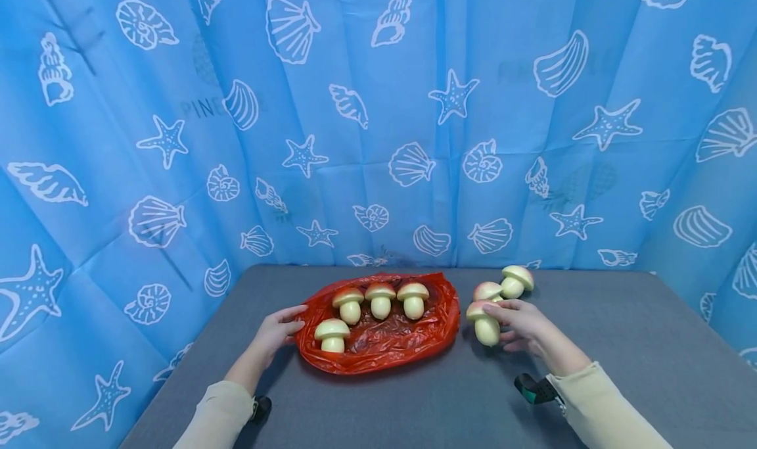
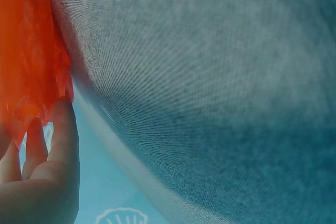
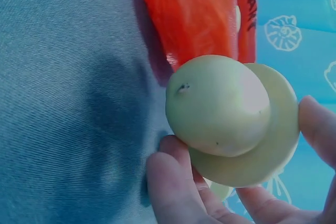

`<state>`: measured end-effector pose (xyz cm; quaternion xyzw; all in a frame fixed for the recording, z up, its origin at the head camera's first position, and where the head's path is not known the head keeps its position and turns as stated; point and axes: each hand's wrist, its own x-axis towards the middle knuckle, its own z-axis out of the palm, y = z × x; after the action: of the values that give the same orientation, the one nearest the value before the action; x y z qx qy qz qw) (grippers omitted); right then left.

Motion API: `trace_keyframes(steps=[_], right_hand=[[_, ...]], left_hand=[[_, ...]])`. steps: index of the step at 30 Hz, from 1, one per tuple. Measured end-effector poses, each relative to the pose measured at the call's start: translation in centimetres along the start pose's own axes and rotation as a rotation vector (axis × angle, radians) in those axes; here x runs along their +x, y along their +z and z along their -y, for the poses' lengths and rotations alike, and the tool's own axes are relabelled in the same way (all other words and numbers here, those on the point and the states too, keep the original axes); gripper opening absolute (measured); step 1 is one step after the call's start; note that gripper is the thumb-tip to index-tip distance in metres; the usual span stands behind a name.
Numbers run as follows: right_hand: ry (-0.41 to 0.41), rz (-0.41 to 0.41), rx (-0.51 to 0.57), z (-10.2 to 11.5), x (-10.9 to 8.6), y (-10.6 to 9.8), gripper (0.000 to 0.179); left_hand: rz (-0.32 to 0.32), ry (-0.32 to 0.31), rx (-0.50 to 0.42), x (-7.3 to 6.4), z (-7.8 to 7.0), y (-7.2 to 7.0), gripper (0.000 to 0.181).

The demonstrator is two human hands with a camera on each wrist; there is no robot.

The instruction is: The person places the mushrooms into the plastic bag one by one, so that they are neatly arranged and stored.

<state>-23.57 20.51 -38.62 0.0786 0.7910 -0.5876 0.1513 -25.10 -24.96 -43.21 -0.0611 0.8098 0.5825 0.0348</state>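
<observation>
A red plastic bag lies spread on the table with its mouth facing up. Several toy mushrooms with pale stems, among them a front-left mushroom, sit inside it. At the bag's left rim, my left hand holds the edge; the left wrist view shows its fingertips against the red plastic. To the right of the bag, my right hand grips a toy mushroom by its cap, stem turned toward the right wrist camera. Just behind it are two more mushrooms, one pinkish and one paler.
The grey table extends around the bag. Behind it hangs a blue curtain with white shell and starfish prints. A dark strap device is on the right wrist, and another on the left.
</observation>
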Motion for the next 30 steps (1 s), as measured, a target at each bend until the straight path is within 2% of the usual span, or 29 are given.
trace_keyframes(steps=[7,11,20,26,30], right_hand=[[-0.018,0.009,0.004,0.8,-0.5,0.2,0.078],[-0.035,0.023,0.021,1.4,-0.6,0.7,0.073],[-0.065,0.030,0.036,2.9,-1.1,2.0,0.073],[-0.083,0.041,0.066,3.6,-1.1,3.2,0.063],[-0.086,0.071,0.082,4.1,-0.9,4.1,0.066]], left_hand=[[-0.002,-0.011,-0.001,0.0,0.1,0.0,0.040],[-0.003,-0.011,-0.002,0.1,0.1,0.0,0.040],[-0.001,-0.011,0.003,-0.1,0.1,0.0,0.040],[-0.004,-0.010,0.001,0.1,0.1,-0.1,0.040],[-0.005,-0.020,0.003,0.2,0.2,-0.1,0.040]])
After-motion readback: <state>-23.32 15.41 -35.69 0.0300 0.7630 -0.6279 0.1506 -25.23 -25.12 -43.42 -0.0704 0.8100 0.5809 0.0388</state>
